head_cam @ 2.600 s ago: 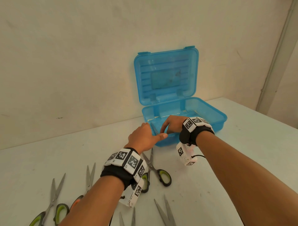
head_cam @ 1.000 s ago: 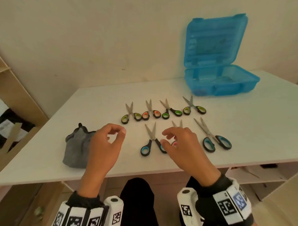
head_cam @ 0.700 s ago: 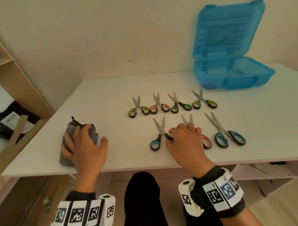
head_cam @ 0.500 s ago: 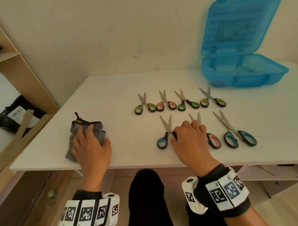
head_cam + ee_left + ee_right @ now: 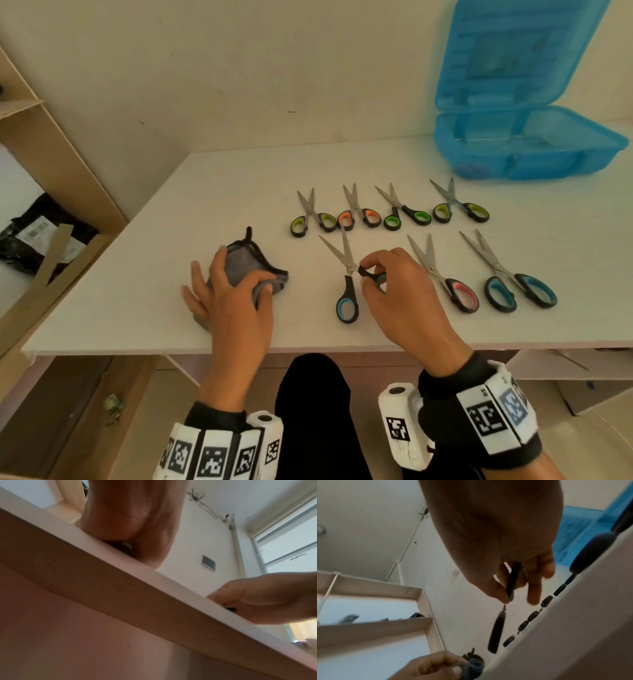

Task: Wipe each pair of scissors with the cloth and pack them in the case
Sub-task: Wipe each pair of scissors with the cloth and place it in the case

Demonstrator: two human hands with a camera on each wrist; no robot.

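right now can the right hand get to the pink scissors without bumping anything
Probably yes. The pink scissors lie flat just to the right of the right hand, with bare table between them. But that hand already pinches the blue scissors, so it would have to let go first.

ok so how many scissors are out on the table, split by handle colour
green-handled scissors: 3
orange-handled scissors: 1
blue-handled scissors: 2, one pinched by the right hand
pink-handled scissors: 1
total: 7
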